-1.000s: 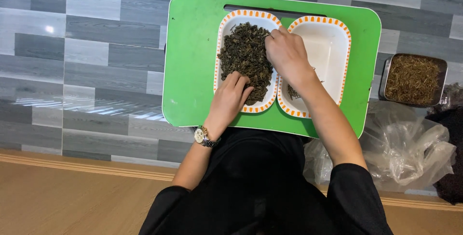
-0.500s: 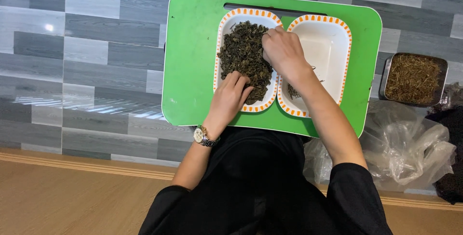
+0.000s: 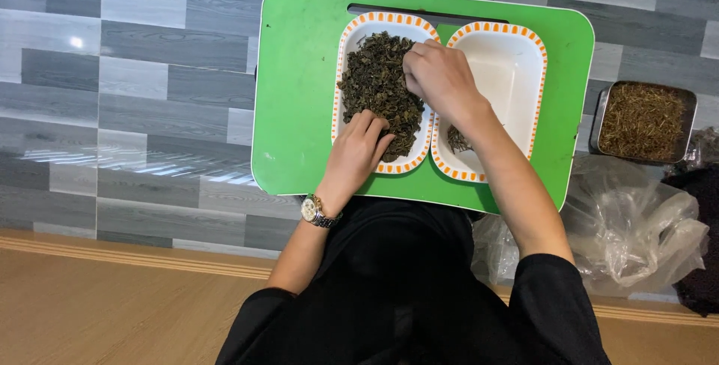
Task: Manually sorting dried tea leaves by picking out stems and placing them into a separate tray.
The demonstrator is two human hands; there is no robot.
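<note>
Two white rectangular dishes with orange-dashed rims sit side by side on a green lap table (image 3: pixel 299 95). The left dish (image 3: pixel 346 43) holds a heap of dark dried leaves (image 3: pixel 374 84). The right dish (image 3: pixel 509 65) is mostly bare, with a small clump of leaves (image 3: pixel 457 140) at its near end. My left hand (image 3: pixel 358 151), wristwatch on its wrist, rests with curled fingers on the near edge of the heap. My right hand (image 3: pixel 442 80) reaches over the left dish's right rim, fingertips pinched in the leaves.
A metal tray of brown dried stems (image 3: pixel 642 122) stands on the floor to the right. Crumpled clear plastic bags (image 3: pixel 636 230) lie below it. Grey tiled floor surrounds the table, and a wooden strip runs along the bottom.
My right hand has shifted slightly left and toward me over the leaf heap, fingers closing in the leaves. My left hand has stayed in place.
</note>
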